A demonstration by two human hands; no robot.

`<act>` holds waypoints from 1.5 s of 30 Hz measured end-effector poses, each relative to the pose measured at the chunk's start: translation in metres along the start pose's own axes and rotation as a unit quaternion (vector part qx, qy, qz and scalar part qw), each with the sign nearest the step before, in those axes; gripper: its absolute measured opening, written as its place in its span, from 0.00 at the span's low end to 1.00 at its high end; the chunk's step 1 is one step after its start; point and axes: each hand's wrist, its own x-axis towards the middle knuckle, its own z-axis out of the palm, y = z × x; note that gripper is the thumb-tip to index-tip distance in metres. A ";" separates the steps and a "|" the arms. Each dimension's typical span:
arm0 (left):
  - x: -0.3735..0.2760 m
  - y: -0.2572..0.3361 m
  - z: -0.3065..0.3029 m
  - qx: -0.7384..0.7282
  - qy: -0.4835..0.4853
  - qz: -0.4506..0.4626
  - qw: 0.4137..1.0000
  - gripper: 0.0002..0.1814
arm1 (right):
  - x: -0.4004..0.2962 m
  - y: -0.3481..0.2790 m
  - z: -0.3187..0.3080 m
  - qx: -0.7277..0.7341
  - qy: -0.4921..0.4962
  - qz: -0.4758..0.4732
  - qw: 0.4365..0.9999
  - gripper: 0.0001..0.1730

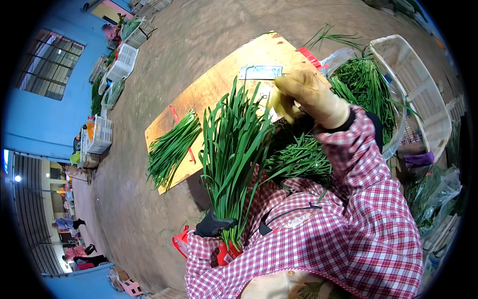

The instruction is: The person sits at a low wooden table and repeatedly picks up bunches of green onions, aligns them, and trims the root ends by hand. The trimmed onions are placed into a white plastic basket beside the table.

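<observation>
My left hand (216, 225), in a black glove, grips the lower stalks of a large bunch of garlic chives (235, 149). The leaves fan up across the edge of a wooden board (220, 89). My right hand (298, 95), in a pale yellow glove, is blurred over the board's right part, beside a flat metal plate (260, 72); whether it holds anything is unclear. A smaller chive bunch (175, 149) lies on the board's left end, across a red strip (192, 154). More loose chives (302, 159) lie close before my body, under my right forearm.
Red strips (310, 58) lie at the board's far right edge. Beyond stand a plastic-lined heap of chives (364, 89) and a white plastic crate (414, 74). A purple cloth (419, 159) hangs at the crate's rim. White crates (100, 134) line the blue wall; people are in the distance.
</observation>
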 end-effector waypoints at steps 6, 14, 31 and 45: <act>0.001 -0.003 -0.002 0.013 -0.030 0.043 0.999 0.27 | -0.008 0.017 0.043 -0.174 -0.047 -0.146 0.973 0.10; 0.007 -0.028 -0.019 -0.056 -0.064 0.013 0.996 0.29 | -0.001 0.037 0.063 -0.441 -0.050 -0.276 0.853 0.10; 0.009 -0.018 -0.016 -0.006 0.014 0.026 1.000 0.19 | -0.058 0.046 0.013 -0.132 0.193 -0.001 0.972 0.12; 0.028 -0.007 -0.021 -0.293 -0.055 0.063 0.953 0.23 | -0.069 0.113 0.073 -0.032 -0.128 0.234 0.963 0.20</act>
